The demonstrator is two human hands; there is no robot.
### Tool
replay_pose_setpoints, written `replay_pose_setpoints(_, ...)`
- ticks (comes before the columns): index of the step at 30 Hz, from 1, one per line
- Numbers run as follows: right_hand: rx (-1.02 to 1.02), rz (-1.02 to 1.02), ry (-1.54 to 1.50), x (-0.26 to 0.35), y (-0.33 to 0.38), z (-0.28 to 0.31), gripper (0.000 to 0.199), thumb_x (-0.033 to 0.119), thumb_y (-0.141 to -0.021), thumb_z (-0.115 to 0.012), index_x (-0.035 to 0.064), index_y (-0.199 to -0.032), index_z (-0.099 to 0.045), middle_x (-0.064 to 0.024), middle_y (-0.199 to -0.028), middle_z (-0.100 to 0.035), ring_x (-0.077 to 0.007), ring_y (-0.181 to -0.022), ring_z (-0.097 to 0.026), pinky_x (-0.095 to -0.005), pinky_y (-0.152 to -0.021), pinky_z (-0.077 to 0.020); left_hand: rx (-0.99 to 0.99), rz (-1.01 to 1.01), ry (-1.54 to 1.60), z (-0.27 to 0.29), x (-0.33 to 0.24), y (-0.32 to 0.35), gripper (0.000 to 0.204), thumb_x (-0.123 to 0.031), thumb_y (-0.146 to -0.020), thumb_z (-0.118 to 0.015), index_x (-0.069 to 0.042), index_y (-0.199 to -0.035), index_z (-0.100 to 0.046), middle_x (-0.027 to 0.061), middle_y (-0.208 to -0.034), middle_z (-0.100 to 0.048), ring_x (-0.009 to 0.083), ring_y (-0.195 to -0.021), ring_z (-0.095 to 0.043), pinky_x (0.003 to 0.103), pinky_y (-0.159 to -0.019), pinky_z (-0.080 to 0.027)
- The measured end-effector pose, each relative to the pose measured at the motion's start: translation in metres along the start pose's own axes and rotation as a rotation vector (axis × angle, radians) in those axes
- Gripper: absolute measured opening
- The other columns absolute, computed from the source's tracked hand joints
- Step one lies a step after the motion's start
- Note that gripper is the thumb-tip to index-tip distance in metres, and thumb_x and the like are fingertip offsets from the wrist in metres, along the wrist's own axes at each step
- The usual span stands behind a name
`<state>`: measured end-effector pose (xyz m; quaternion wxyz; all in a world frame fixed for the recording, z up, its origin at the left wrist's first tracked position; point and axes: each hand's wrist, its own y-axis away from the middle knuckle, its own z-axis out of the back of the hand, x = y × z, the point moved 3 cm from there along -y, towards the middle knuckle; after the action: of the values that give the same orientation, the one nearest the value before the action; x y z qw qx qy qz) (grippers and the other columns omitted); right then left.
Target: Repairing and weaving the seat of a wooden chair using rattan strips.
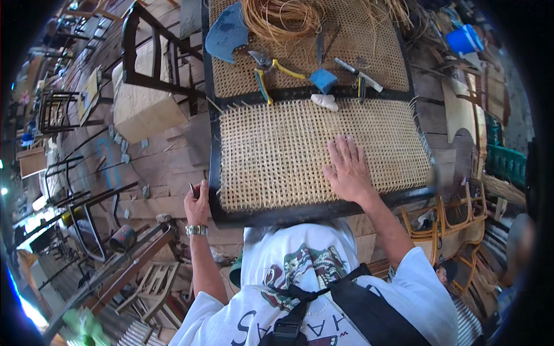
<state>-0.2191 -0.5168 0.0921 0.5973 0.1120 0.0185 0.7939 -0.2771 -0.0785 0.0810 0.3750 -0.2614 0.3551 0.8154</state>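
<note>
Left hand (197, 207) grips a dark tool (193, 188); right hand (350, 176) lies flat on pale, open-woven cane (271, 153).

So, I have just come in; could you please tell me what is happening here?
A person's right hand lies palm down on a pale woven cane panel in a dark frame. The left hand, just outside the frame's left edge, holds a small dark tool; its exact kind is hard to tell. Loose ends stick out at the panel's far left corner. Beyond it are yellow-handled cutters and a coil of thin strands, on browner cane.
</note>
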Motion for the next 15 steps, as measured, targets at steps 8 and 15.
replay_pose_setpoints(8,0.200,-0.061,0.025,0.004,0.005,0.005,0.065,0.045,-0.101,-0.051,0.0100,-0.154,-0.039,-0.0148,-0.163,-0.028,-0.0382,-0.149,-0.028,-0.0591,-0.120,-0.0191,0.192,0.014,0.212,-0.015,0.029,-0.029,0.040,-0.041,-0.101,-0.064,-0.002,-0.103,-0.071,-0.0059,-0.076,-0.058,0.0039,-0.069,-0.049,0.022,-0.061,-0.039)
replay_pose_setpoints(15,0.084,-0.090,-0.067,-0.012,0.062,0.029,0.056,0.035,-0.101,-0.054,0.0106,-0.150,-0.046,-0.0125,-0.157,-0.041,-0.0357,-0.145,-0.036,-0.0492,-0.120,-0.0261,0.280,0.216,0.457,-0.013,0.093,-0.044,0.029,-0.034,-0.104,-0.062,-0.006,-0.106,-0.070,-0.0045,-0.077,-0.064,0.0017,-0.054,-0.044,0.020,-0.048,-0.032)
